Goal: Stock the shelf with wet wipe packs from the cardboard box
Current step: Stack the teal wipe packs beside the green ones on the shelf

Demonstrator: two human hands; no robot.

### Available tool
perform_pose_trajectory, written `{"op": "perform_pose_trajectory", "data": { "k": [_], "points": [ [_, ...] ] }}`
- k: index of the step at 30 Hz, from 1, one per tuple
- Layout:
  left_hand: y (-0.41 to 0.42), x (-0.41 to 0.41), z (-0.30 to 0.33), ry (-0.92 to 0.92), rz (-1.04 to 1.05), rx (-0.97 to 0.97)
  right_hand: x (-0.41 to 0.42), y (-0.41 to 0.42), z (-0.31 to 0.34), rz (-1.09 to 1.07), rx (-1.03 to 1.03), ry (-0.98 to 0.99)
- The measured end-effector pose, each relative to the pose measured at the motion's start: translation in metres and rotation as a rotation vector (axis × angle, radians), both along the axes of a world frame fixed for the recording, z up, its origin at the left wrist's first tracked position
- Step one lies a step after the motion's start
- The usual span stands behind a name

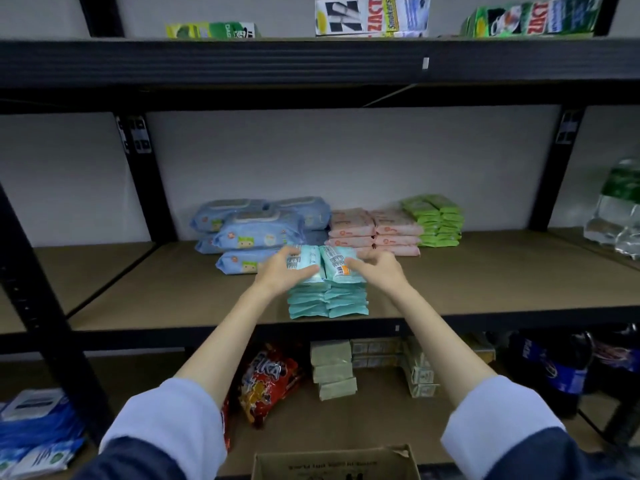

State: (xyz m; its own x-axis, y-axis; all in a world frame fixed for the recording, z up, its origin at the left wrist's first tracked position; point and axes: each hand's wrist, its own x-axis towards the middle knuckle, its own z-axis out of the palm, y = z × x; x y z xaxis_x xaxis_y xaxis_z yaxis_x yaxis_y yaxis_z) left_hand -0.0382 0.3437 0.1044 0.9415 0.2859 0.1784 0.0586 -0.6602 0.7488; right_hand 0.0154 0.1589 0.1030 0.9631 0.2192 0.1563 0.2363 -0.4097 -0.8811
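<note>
Two side-by-side stacks of teal wet wipe packs (328,303) stand at the front edge of the middle shelf (485,289). My left hand (282,271) grips the top pack of the left stack (304,263). The top pack of the right stack (337,265) is held by my right hand (375,270), fingers curled over its far end. Both top packs lie label up. The cardboard box (334,462) sits open at the bottom of the view, below my arms; its inside is not visible.
Behind the teal stacks lie large blue wipe packs (256,233), pink packs (374,230) and green packs (438,220). Bottled water (616,209) is at the shelf's right end. Boxes sit on the upper shelf (372,15). Snack bags (270,379), cartons and soda bottles (554,368) fill the lower shelf.
</note>
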Motion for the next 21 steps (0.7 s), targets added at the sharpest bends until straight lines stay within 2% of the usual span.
{"op": "perform_pose_trajectory", "data": {
  "k": [5,11,14,21],
  "points": [
    [-0.002,-0.005,-0.01,-0.03,-0.022,0.008,-0.001,-0.006,-0.011,0.087,-0.037,-0.056],
    [0.008,-0.021,-0.034,-0.346,-0.135,0.192,-0.012,-0.02,-0.023,0.086,-0.253,-0.557],
    [0.01,-0.023,-0.04,-0.435,-0.113,0.224,-0.013,-0.018,-0.024,0.095,-0.329,-0.638],
    [0.011,-0.03,-0.036,-0.532,-0.155,0.213,-0.011,-0.016,-0.031,0.037,-0.252,-0.853]
  ]
}}
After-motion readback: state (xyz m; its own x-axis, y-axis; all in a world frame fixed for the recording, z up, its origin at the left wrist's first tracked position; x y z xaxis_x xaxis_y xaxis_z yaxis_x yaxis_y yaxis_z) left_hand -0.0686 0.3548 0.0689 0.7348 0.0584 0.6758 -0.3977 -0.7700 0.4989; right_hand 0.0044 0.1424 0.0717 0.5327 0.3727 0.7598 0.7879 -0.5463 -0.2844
